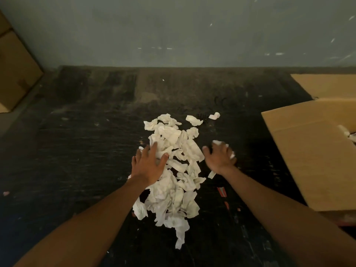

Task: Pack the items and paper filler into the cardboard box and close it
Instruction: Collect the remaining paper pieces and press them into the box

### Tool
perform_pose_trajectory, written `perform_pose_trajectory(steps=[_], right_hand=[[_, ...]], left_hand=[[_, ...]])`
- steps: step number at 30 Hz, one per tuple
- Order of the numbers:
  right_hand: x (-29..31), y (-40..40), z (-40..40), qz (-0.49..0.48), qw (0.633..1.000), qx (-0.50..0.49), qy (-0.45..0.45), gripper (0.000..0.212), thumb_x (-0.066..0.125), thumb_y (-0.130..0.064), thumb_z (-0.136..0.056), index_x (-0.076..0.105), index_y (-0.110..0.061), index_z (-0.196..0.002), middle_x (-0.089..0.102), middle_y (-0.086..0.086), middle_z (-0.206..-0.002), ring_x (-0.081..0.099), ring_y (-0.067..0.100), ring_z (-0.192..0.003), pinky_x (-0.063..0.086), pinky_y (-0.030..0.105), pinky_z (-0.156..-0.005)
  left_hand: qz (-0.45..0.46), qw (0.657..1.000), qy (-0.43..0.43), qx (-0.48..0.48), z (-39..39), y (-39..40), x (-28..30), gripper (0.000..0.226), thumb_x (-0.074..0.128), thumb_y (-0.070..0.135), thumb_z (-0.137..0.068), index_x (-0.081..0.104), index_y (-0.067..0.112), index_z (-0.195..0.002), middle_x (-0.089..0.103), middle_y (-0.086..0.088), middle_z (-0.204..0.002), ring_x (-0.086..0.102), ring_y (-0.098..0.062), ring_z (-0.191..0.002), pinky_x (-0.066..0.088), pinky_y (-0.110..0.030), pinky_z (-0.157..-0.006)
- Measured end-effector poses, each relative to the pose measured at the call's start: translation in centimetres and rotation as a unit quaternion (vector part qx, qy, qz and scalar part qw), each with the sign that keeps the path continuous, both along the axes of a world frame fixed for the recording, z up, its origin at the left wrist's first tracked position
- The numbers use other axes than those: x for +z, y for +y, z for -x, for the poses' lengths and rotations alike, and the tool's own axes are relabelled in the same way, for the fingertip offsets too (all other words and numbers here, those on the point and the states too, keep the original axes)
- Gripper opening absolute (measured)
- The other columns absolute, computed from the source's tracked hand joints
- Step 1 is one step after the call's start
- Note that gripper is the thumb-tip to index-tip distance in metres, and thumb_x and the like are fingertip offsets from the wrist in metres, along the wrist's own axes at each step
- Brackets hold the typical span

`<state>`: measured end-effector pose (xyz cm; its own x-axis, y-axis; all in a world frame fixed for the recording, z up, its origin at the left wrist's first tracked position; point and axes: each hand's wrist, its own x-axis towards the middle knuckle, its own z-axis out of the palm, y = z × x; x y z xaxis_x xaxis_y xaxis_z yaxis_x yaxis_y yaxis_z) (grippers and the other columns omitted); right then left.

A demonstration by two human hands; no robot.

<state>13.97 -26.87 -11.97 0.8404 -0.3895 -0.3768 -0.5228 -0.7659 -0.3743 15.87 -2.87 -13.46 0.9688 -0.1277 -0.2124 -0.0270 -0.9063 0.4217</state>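
Here the paper filler (pixel 173 170) lies in a loose heap at the middle of the dark table (pixel 77 141), running toward its near edge. The left hand (pixel 149 163) rests flat on the heap, fingers spread, while the right hand (pixel 221 157) is curled around a wad of scraps just beside it. The cardboard box (pixel 312 157) stands open at the right edge. With 2 hands scooping such light pieces, some could slip out mid-carry and scatter, and stray bits may be left behind.
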Motion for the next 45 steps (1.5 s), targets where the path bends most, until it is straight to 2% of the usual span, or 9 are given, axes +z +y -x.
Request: perform_pose_trajectory(steps=[4,9,13,18,22,27,31,39,45], right_hand=[[0.6,4.7,2.6,-0.084,0.994,0.062,-0.024,0.06,0.03,-0.058,-0.095,0.043,-0.022,-0.141,0.034,0.012,-0.147,0.028,0.033,-0.137,0.03,0.051,-0.11],[4.1,6.1,3.2,-0.162,0.982,0.071,-0.07,0.041,0.037,-0.055,-0.095,0.057,-0.022,-0.081,0.064,0.006,-0.095,0.062,0.022,-0.087,0.051,0.039,-0.079],[6.1,3.9,-0.3,-0.132,0.984,0.055,-0.104,0.045,0.032,-0.057,-0.092,0.059,-0.021,-0.088,0.065,0.007,-0.098,0.062,0.028,-0.094,0.051,0.044,-0.085],[4.6,-0.3,-8.0,-0.094,0.99,0.014,-0.107,0.05,0.032,-0.054,-0.095,0.053,-0.022,-0.127,0.052,0.018,-0.135,0.048,0.037,-0.123,0.036,0.05,-0.107],[2.0,-2.8,-13.4,-0.026,0.998,0.025,-0.06,0.062,0.026,-0.063,-0.093,0.028,-0.034,-0.148,0.013,0.012,-0.161,0.008,0.039,-0.147,0.012,0.065,-0.114],[0.5,-3.9,-17.4,0.005,0.998,0.064,0.007,0.068,0.026,-0.07,-0.091,0.006,-0.044,-0.152,-0.01,0.007,-0.164,-0.015,0.041,-0.147,0.001,0.068,-0.113],[-0.3,-1.2,-16.4,0.009,0.987,0.149,0.064,0.068,0.034,-0.071,-0.088,0.017,-0.047,-0.15,-0.005,0.005,-0.164,-0.023,0.041,-0.144,-0.001,0.066,-0.112],[-1.1,4.5,-8.9,0.01,0.971,0.232,-0.055,0.029,0.051,-0.025,-0.092,0.064,-0.019,-0.117,0.053,0.011,-0.127,0.041,0.032,-0.124,0.035,0.044,-0.106],[3.5,5.5,-2.2,-0.124,0.974,0.181,-0.06,0.022,0.055,-0.016,-0.094,0.072,-0.017,-0.106,0.071,0.003,-0.108,0.066,0.017,-0.092,0.051,0.027,-0.078]], left_hand=[[0.011,0.999,0.001,-0.037,2.2,-0.4,1.8,0.061,0.026,0.061,-0.097,0.026,0.031,-0.151,0.038,-0.008,-0.154,0.032,-0.034,-0.142,0.022,-0.054,-0.116],[0.011,0.998,-0.008,-0.062,3.3,0.8,3.8,0.055,0.025,0.059,-0.098,0.03,0.038,-0.148,0.055,0.0,-0.142,0.037,-0.031,-0.138,0.022,-0.053,-0.115],[0.005,0.996,-0.071,-0.048,1.4,1.5,5.5,0.055,0.034,0.057,-0.097,0.031,0.038,-0.149,0.042,0.001,-0.15,0.026,-0.029,-0.139,0.021,-0.05,-0.114],[0.023,0.999,-0.034,-0.023,-5.5,0.3,6.0,0.064,0.035,0.061,-0.096,0.018,0.039,-0.153,0.022,-0.003,-0.162,0.014,-0.034,-0.148,0.017,-0.055,-0.117],[0.003,0.999,0.024,-0.037,-12.1,-1.1,3.8,0.078,0.028,0.076,-0.086,0.006,0.044,-0.153,0.006,-0.003,-0.166,0.001,-0.039,-0.151,0.009,-0.061,-0.119],[-0.022,0.995,0.075,-0.068,-17.0,-3.4,2.2,0.095,0.047,0.077,-0.081,-0.005,0.044,-0.153,-0.003,-0.007,-0.166,-0.007,-0.038,-0.151,0.004,-0.063,-0.118],[-0.103,0.972,0.133,-0.166,-15.9,-4.0,2.1,0.119,0.074,0.073,-0.062,-0.001,0.05,-0.151,0.006,-0.004,-0.164,0.005,-0.04,-0.148,0.017,-0.062,-0.116],[-0.065,0.973,0.094,-0.198,-10.2,-2.5,3.5,0.036,0.071,0.039,-0.084,0.057,0.028,-0.115,0.061,-0.002,-0.122,0.059,-0.025,-0.113,0.048,-0.036,-0.092],[-0.026,0.97,0.1,-0.221,-4.3,0.6,7.5,0.015,0.064,0.031,-0.089,0.051,0.034,-0.082,0.063,0.008,-0.09,0.062,-0.017,-0.091,0.051,-0.036,-0.084]])
